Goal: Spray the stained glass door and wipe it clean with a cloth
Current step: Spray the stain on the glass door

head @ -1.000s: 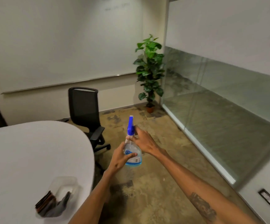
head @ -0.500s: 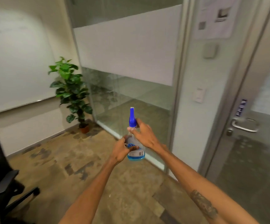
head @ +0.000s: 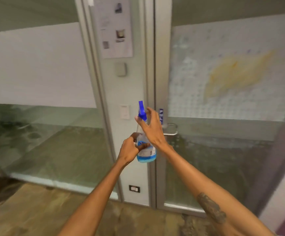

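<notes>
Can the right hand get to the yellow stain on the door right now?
Probably yes. The right hand is up at the spray bottle top, and nothing stands between it and the yellow stain on the glass door, up and to its right. It would likely need a stretch or step.

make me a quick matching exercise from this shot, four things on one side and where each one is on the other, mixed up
Things:
1. spray bottle
2. yellow stain
3. paper notice
4. door handle

Places:
A. on the frosted door glass, upper right
B. behind the right hand
C. between both hands, left hand at its body
D. on the wall strip left of the door

Pairs: 1-C, 2-A, 3-D, 4-B
</notes>
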The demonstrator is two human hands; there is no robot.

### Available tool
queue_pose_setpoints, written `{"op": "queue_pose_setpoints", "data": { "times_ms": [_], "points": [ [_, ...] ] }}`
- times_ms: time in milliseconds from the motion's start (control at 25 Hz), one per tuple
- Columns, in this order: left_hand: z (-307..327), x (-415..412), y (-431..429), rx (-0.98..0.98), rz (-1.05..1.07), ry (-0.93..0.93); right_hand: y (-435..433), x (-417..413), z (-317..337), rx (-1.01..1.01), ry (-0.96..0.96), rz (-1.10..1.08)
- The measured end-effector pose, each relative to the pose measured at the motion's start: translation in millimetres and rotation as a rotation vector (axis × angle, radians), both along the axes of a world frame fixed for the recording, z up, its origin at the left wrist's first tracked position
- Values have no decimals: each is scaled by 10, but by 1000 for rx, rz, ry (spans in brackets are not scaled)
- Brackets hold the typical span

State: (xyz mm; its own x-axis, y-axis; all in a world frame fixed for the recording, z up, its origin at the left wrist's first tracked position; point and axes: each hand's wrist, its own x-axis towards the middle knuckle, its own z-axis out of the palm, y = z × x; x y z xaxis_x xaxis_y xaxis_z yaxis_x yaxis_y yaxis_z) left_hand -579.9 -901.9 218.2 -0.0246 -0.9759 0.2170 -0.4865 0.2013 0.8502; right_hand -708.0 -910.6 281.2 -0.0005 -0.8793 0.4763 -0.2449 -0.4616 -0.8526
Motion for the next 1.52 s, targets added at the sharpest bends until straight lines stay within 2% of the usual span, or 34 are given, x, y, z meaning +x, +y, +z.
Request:
{"op": "queue_pose_setpoints", "data": {
  "times_ms": [160, 400, 720, 960, 1240, 1520],
  "points": [
    [178, -893, -562, -35, -197, -9, -377, -852, 311, -43, -15, -142],
    [563, -2238, -1455, -174, -375, -14, -1046, -2006, 746, -131, -82, -412],
    [901, -3412, -2349, -294, -549, -51, -1790, -3043, 1119, -229, -94, -678],
    [1020, -3937, -2708, -341, -620, -66, -2030, -3608, 1245, -256, -141, -737],
    [1125, -4441, -2796, -357, -628, -88, -2181, -4108, 1329, -248, -91, -844],
    [1276, -4866, -2857, -377, -539, -157, -2302, -4548, 1431, -254, -116, -745]
  ]
}}
